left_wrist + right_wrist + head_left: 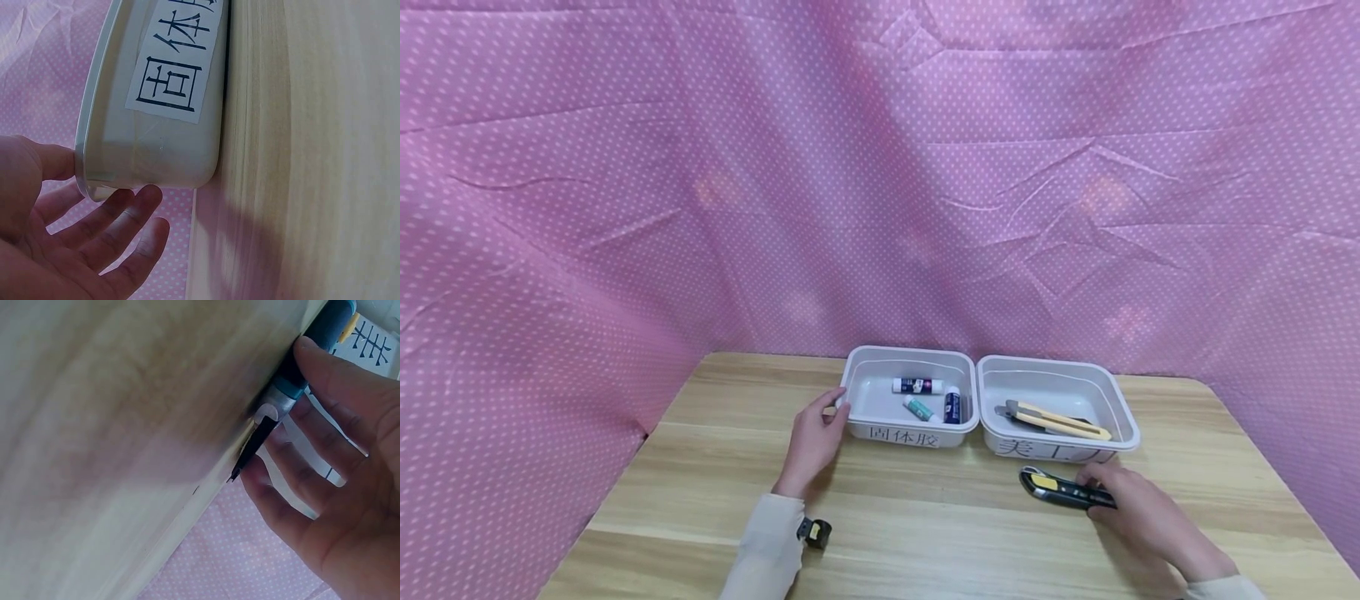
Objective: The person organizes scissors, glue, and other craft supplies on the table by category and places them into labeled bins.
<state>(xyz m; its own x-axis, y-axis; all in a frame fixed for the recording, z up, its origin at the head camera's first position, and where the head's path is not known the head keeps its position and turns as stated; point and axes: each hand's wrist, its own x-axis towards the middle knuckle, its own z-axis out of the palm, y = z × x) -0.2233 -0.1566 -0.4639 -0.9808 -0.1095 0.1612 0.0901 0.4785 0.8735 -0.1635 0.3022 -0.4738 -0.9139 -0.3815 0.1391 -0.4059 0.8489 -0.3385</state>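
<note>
My left hand (pixel 815 437) holds the left front corner of a white plastic bin (pixel 857 423), thumb and index finger at its rim. A label with Chinese characters (pixel 172 69) is on the bin's front wall. Inside lie a dark blue glue stick (pixel 917 386), another dark blue one (pixel 952 406) and a smaller green one (pixel 921 408). My right hand (pixel 1138 508) pinches a black utility knife (pixel 1063 490) with a yellow part, low over the wooden table; whether it touches the wood I cannot tell. Its narrow black end (pixel 253 450) shows in the right wrist view.
A second white bin (pixel 1123 408), also labelled, stands against the right side of the first. It contains a yellow utility knife (pixel 1060 419) above darker ones. The wooden table (pixel 925 533) ends at a pink dotted curtain (pixel 880 208). A black strap device (pixel 815 531) is on the left wrist.
</note>
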